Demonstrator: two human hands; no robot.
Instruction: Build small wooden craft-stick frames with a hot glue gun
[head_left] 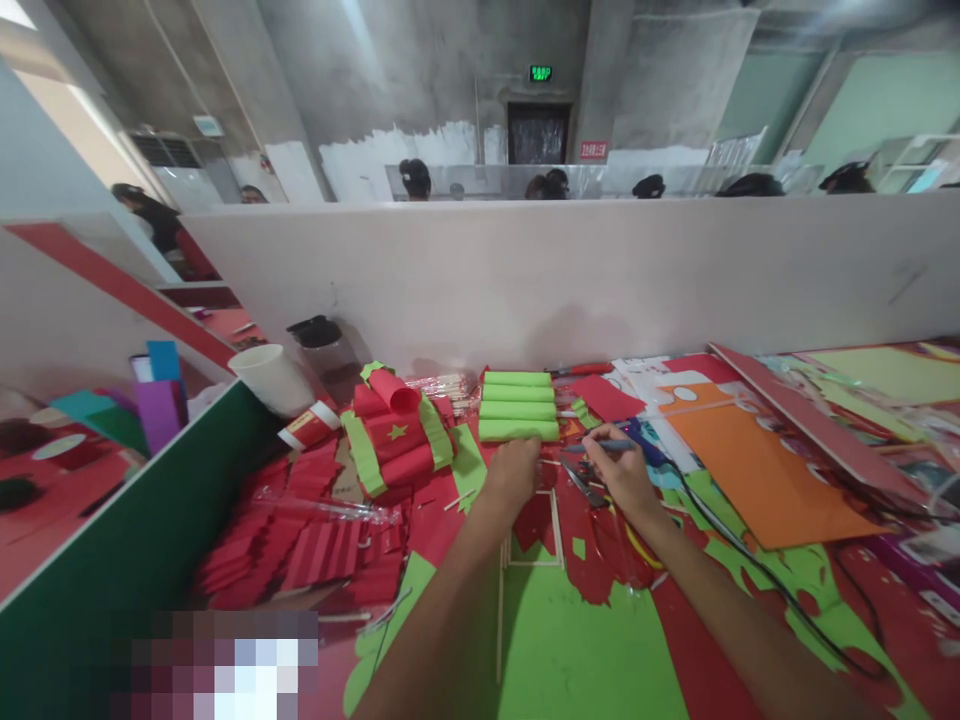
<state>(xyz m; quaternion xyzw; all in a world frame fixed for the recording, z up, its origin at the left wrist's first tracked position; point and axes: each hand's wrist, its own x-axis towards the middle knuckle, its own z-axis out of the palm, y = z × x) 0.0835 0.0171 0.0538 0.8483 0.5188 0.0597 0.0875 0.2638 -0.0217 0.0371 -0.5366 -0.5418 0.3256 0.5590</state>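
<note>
My right hand (pixel 622 475) pinches a slim grey-blue pen (pixel 615 444), held nearly level with one end toward the left. My left hand (pixel 516 470) has its fingers curled at the lower edge of a piece with several light green paper rolls (pixel 517 411); what is between those fingers is hidden. Below the left hand, thin wooden sticks (pixel 557 530) form a rectangular outline over red and green paper. Scissors (pixel 581 483) lie just left of my right hand. A large light green sheet (pixel 592 650) spreads between my forearms.
Left of centre stands a red and green paper model (pixel 397 440) with a yellow star. Folded red paper strips (pixel 322 545) pile up near a dark green divider (pixel 150 520). An orange sheet (pixel 757 465) and a black cable (pixel 757 565) lie at right. A white partition (pixel 562 280) stands behind.
</note>
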